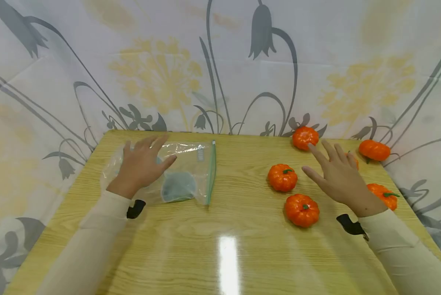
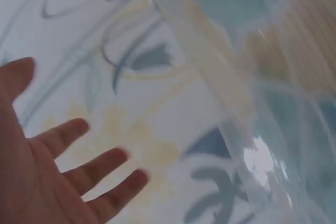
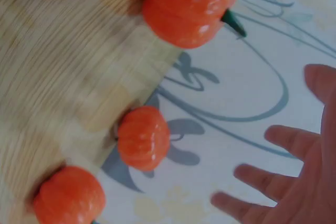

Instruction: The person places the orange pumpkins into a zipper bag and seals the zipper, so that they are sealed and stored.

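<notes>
My left hand (image 1: 141,164), fingers spread, hovers over a clear zip-top plastic bag (image 1: 183,153) with a green closure strip along its right side. Blue-green patches show on or in the bag; which, I cannot tell. The left wrist view shows the same hand (image 2: 63,166) apart from the bag (image 2: 231,98). On the right, my other hand (image 1: 336,174) is held with straight fingers above several small orange toy pumpkins. One pumpkin (image 1: 282,178) and another (image 1: 302,210) lie left of it. A further pumpkin (image 1: 351,161) is mostly hidden behind its fingers. Neither hand holds anything.
At the far edge of the wooden table (image 1: 249,229) sits a pumpkin (image 1: 305,138). Others lie at the right: one pumpkin (image 1: 374,150) in the back corner, one pumpkin (image 1: 382,196) beside the right wrist. A flower-patterned cloth (image 1: 227,61) hangs behind the table.
</notes>
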A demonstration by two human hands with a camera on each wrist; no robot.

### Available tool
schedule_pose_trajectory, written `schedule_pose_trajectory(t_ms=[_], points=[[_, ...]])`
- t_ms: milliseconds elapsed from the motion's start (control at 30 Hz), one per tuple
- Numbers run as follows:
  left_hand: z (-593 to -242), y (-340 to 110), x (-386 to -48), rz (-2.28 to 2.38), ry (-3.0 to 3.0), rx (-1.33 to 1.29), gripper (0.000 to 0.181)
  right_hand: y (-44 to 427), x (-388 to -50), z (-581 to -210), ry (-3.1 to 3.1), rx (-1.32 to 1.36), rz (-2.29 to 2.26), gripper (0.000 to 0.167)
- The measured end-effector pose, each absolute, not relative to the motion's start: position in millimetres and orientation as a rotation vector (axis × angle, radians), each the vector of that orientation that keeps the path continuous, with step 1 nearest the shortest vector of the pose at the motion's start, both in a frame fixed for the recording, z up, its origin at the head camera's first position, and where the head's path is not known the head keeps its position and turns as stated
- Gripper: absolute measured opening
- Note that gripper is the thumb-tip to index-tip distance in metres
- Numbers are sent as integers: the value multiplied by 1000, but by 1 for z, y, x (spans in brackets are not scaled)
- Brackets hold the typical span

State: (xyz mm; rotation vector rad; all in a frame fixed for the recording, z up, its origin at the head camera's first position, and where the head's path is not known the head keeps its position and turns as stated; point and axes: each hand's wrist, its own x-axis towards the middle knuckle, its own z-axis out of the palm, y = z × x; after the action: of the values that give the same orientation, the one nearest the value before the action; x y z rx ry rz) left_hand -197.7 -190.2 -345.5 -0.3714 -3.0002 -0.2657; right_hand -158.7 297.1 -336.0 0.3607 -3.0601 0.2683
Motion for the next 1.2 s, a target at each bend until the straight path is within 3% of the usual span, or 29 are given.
schedule_pose_trajectory(t_ms=[233,500,733,1200], points=[[-351,-149,-182,-427,-2882,-521,47,274,-154,-338,-2887,437,412,52],[-367,-116,-171,-549,-2881,-491,41,254,-153,-350,-2739,401,611,41],[-379,-107,-165,-510,-2935,-508,45,245,-154,-358,-2754,365,717,41],[-397,-103,-159,-500,-3190,-541,75,254,-156,-370,-2974,335,779,58]])
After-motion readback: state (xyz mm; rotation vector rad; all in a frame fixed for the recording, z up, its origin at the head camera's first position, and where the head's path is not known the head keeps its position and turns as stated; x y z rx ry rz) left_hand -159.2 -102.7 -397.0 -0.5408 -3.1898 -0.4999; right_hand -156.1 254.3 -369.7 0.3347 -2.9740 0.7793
